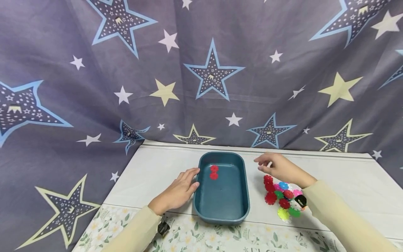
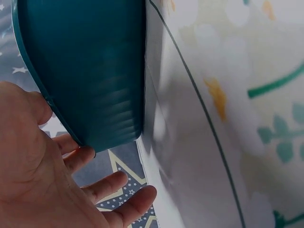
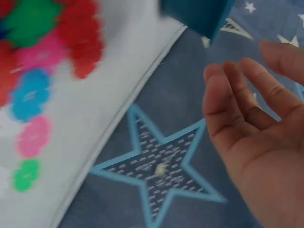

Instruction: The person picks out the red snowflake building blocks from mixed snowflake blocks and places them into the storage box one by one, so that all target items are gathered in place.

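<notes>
A dark teal plastic tray [image 1: 221, 199] stands on the table with two red notched discs [image 1: 214, 172] lying inside, near its far left. My left hand [image 1: 180, 189] touches the tray's left rim with its fingertips. Seen from the left wrist, that hand [image 2: 57, 175] has its thumb and a finger against the rim, the other fingers spread. Bent fingers holding nothing, my right hand [image 1: 277, 166] hovers between the tray and a pile of coloured notched discs [image 1: 284, 196]. The right wrist view also shows this hand [image 3: 256, 118] without anything in its grasp.
A white cloth [image 1: 167, 162] covers the table, with a floral printed part [image 1: 185, 234] at the near edge. Behind hangs a grey curtain [image 1: 201, 112] patterned with stars. Red discs [image 3: 80, 38] lie on the pile's side nearest the tray.
</notes>
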### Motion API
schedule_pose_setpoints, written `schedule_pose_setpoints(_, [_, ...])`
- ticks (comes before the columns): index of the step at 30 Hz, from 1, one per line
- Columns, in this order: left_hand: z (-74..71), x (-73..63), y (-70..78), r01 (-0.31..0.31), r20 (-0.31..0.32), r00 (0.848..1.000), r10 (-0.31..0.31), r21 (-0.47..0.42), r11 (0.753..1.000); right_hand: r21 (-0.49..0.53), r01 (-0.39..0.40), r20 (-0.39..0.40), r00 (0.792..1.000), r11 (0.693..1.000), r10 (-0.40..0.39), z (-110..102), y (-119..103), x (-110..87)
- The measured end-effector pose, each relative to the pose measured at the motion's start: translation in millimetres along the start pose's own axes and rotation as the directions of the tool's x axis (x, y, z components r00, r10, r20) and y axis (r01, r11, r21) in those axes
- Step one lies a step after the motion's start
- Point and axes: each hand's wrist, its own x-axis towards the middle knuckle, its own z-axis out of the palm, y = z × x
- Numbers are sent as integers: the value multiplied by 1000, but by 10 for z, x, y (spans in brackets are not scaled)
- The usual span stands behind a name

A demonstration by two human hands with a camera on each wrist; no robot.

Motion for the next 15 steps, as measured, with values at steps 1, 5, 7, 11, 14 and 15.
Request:
schedule_pose_setpoints(1, [1, 1, -4, 1, 0, 1000, -1, -2, 1000, 6, -11, 4, 1000, 1000, 11, 4, 36, -47])
schedule_pose_setpoints(5, [7, 3, -16, 6, -2, 1000, -6, -6, 1000, 3, -41, 42, 998, 999, 41, 64, 155, -204])
schedule_pose_setpoints(7, [10, 7, -16, 8, 0, 1000, -8, -8, 1000, -1, -61, 61, 996, 998, 61, 98, 197, -269])
schedule_pose_setpoints(11, [17, 15, -11, 8, -6, 1000, -8, -12, 1000, -39, -108, 82, 990, 993, 111, 151, 260, -374])
schedule_pose_setpoints(14, [25, 19, -8, 8, -13, 1000, -8, -11, 1000, -92, -150, 102, 982, 984, 160, 190, 297, -438])
schedule_pose_setpoints(15, [27, 20, -7, 8, -16, 1000, -8, -11, 1000, -104, -160, 111, 979, 982, 171, 200, 309, -457])
